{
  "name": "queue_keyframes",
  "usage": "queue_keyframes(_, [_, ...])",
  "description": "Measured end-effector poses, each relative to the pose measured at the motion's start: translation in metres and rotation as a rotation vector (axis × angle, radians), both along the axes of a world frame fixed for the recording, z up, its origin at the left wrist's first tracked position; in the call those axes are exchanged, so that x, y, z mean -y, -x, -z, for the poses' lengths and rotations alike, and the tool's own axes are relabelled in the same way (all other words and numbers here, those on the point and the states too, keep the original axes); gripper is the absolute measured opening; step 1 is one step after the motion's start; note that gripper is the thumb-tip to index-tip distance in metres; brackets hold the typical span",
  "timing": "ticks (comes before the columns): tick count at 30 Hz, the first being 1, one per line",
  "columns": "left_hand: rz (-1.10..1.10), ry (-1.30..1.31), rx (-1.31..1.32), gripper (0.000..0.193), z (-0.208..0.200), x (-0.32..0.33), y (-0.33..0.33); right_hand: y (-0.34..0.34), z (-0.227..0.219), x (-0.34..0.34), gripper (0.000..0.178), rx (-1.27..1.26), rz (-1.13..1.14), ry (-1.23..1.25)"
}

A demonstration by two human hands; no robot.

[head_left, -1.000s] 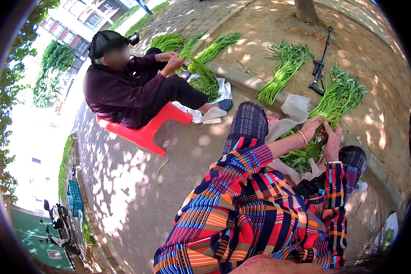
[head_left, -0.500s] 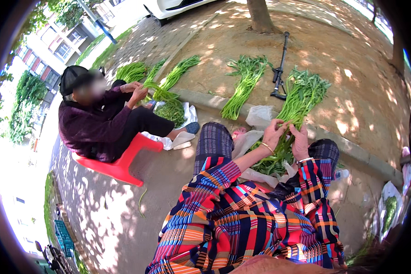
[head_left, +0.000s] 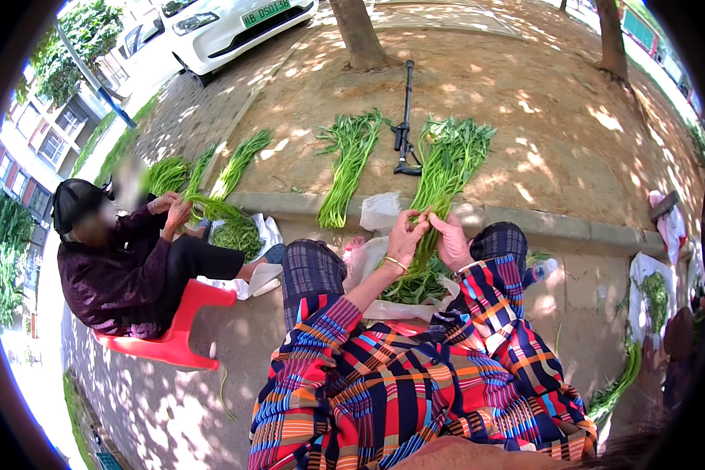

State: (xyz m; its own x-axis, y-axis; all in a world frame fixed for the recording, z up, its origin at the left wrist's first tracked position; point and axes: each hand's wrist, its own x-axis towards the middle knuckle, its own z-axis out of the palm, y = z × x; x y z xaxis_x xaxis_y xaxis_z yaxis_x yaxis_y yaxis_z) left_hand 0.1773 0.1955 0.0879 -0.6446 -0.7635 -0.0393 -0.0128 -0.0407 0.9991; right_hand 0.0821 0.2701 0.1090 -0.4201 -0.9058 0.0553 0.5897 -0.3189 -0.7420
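My left hand [head_left: 406, 237], with a bangle at the wrist, and my right hand [head_left: 451, 243] meet above my lap, fingertips pinched close together on green vegetable stalks [head_left: 426, 244]. Which stalk each hand grips is hard to make out. Just beyond them a large bundle of leafy green stalks [head_left: 451, 160] lies across the kerb, leaves pointing away from me. Below my hands, between my knees, loose leafy greens [head_left: 415, 287] rest in a pale plastic bag [head_left: 399, 311]. A second bundle of leafy greens [head_left: 348, 166] lies to the left of the first.
A black walking stick [head_left: 406, 117] lies between the bundles on bare soil. To the left, a person [head_left: 117, 258] on a red stool [head_left: 188, 321] handles similar stalks, with more bundles [head_left: 239, 164] nearby. At right are a plastic bottle [head_left: 544, 269] and a bag of greens [head_left: 654, 298]. A kerb [head_left: 556, 225] crosses ahead.
The view has swung to the right, so the scene sits further left and more greens show at the right. My hands stay together at the stalks, their fingers slightly shifted.
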Motion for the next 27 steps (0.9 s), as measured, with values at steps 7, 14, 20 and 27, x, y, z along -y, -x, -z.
queue_keyframes(7, [0.262,0.300,-0.195,0.085,0.021,0.006,-0.002,-0.003,-0.002,0.002,0.013,0.034,-0.071,0.037])
queue_keyframes(14, [0.536,-0.262,-0.113,0.100,-0.005,-0.007,-0.006,-0.003,-0.016,-0.008,0.013,-0.039,-0.117,-0.057])
queue_keyframes(20, [0.567,-0.249,0.093,0.067,-0.008,-0.009,-0.006,0.000,-0.017,-0.012,0.020,-0.134,-0.086,-0.066])
queue_keyframes(27, [0.555,-0.337,0.019,0.038,-0.010,-0.013,-0.011,-0.008,-0.033,-0.010,0.047,-0.113,0.095,-0.019])
